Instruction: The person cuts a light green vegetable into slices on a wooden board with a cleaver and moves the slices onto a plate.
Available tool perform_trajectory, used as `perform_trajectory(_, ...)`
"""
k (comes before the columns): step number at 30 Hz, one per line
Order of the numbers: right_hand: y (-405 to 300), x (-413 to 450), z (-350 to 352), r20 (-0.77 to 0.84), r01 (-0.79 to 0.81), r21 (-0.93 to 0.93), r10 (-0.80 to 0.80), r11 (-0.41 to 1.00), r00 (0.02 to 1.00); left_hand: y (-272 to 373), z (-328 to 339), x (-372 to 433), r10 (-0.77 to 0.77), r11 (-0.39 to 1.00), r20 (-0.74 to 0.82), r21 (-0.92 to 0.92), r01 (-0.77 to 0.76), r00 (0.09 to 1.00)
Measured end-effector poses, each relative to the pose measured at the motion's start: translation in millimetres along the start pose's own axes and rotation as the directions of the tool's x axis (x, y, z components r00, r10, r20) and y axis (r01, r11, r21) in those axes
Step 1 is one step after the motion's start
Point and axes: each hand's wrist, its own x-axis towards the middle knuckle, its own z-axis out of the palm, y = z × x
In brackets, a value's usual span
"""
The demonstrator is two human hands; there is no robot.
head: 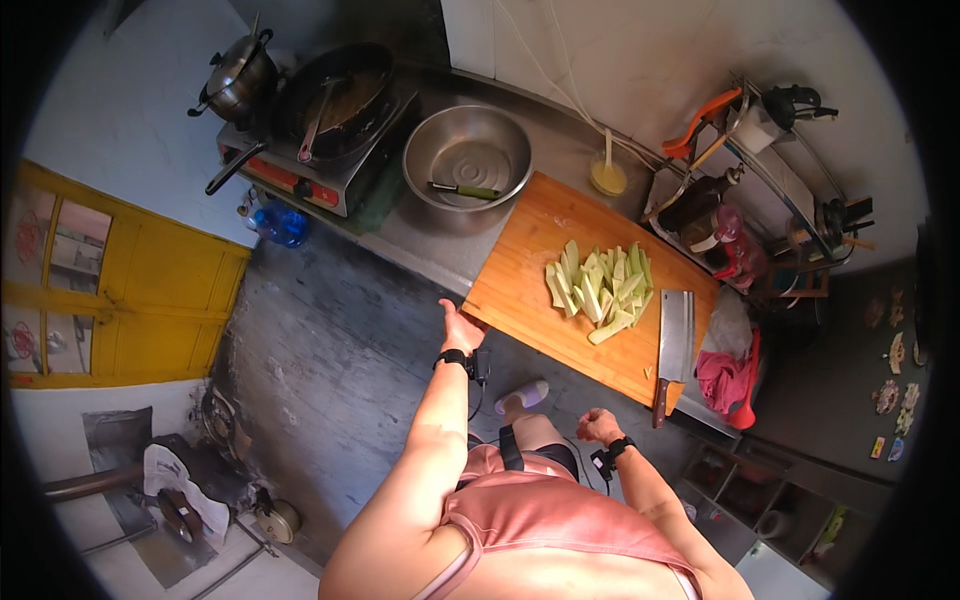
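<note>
My left hand point(461, 330) is at the near left corner of a wooden cutting board point(517, 277), thumb spread out, its fingers partly hidden at the board's edge; whether it grips the board is unclear. My right hand point(598, 427) hangs loosely curled in the air in front of the board's near edge, touching nothing visible. A pile of cut pale green vegetable pieces point(604, 285) lies on the board. To its right a cleaver point(675, 337) rests flat, the wooden handle jutting over the near edge. Beyond the board's left side, a green-handled peeler point(472, 191) lies in a steel basin point(469, 165).
A wok point(349, 97) with a spatula sits on a gas stove point(352, 187) at the left, beside a lidded steel pot point(238, 75). A small bowl with a spoon point(608, 176), a bottle rack point(787, 187), a pink cloth point(724, 379) and a red ladle point(742, 415) surround the board.
</note>
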Motion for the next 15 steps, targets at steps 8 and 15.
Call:
perform_trajectory(8, -8.2, -15.1, 10.2, -0.077, -0.026, 0.115, 0.035, 0.993, 0.996, -0.8, 9.4, 8.5, -0.060, 0.995, -0.018, -0.081, 0.058, 0.998)
perform_trajectory(15, -23.2, -28.5, 27.4, -0.072, 0.026, 0.035, -0.023, 0.999, 0.997, -2.5, -4.9, 6.5, -0.128, 0.986, 0.001, -0.110, 0.127, 0.992)
